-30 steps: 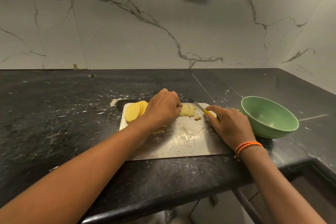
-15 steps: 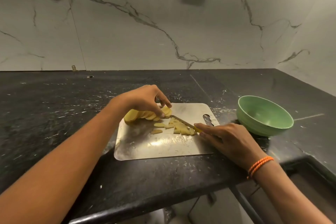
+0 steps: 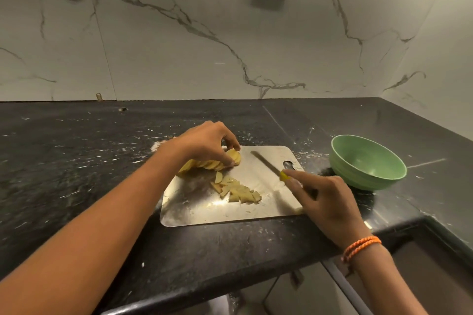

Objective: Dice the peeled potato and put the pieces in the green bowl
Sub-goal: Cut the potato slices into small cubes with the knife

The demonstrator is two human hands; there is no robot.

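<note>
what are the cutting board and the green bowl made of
The cutting board looks like brushed stainless steel: thin, silvery grey, with soft glare patches. The green bowl looks like matte plastic or melamine: a flat, even pale green with ridged outer walls and no sharp glints; glazed ceramic cannot be ruled out.

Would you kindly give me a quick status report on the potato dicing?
Left hand holds the potato slices; right hand grips the knife. Cut pieces on the board. Green bowl shows no pieces. Nothing in the way.
</note>
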